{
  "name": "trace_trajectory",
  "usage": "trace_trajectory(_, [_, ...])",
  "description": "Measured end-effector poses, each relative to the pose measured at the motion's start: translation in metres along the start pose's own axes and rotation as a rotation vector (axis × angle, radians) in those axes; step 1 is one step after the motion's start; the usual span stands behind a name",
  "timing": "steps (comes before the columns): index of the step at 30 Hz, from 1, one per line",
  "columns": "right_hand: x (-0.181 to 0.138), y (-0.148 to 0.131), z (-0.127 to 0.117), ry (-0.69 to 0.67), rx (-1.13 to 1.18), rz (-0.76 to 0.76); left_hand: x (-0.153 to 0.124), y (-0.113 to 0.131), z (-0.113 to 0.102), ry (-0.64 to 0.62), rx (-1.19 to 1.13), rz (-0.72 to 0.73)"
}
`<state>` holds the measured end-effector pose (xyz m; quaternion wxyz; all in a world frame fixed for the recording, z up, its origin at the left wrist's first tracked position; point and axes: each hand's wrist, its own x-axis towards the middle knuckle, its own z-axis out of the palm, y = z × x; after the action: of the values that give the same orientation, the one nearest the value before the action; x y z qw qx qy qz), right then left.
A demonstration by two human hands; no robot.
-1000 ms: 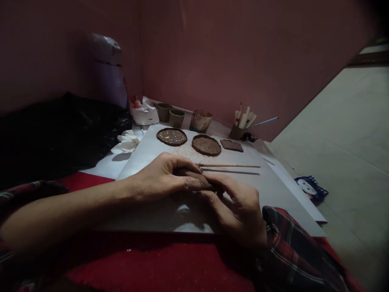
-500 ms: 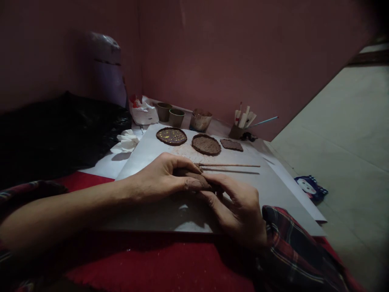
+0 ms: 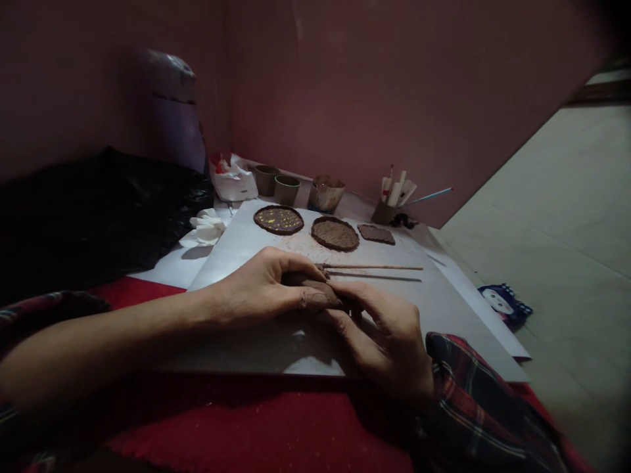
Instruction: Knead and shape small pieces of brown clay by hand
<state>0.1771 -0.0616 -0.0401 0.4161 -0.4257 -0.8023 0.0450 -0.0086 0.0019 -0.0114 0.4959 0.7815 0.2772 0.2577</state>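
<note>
A lump of brown clay (image 3: pixel 320 287) is held between both hands above the near part of a white board (image 3: pixel 453 315). My left hand (image 3: pixel 269 286) is closed on its left side, the thumb lying along the near face. From the right, my right hand (image 3: pixel 382 328) pinches the other end, fingers and thumb bent round it. Much of the clay is hidden by the fingers. Just behind the hands lie two thin sticks (image 3: pixel 374 267). Farther back rest a round brown disc with yellow specks (image 3: pixel 279 220), a plain rough round disc (image 3: pixel 335 234) and a small square slab (image 3: pixel 376 234).
Two dark cups (image 3: pixel 286 190), a smeared glass (image 3: pixel 326 195) and a holder with brushes and sticks (image 3: pixel 384 211) stand along the wall. Crumpled tissue (image 3: pixel 204 230) and a black plastic sheet (image 3: pixel 98 217) lie left. Red cloth (image 3: pixel 256 420) runs along the near edge.
</note>
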Motion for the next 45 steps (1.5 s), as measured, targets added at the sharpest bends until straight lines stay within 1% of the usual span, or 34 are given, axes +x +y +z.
trace_trajectory(17, [0.0013,-0.0008,0.0002,-0.002,-0.014,-0.014,0.0,0.0014,0.0008,-0.002,0.0,-0.024])
trace_trajectory(31, [0.0003,0.0,0.0001,-0.008,0.002,0.006,-0.0003,0.0002,0.0004,-0.002,0.026,0.012])
trace_trajectory(45, [-0.0008,0.0021,0.0009,-0.003,-0.004,-0.017,0.0003,-0.0009,0.0014,0.008,0.004,0.026])
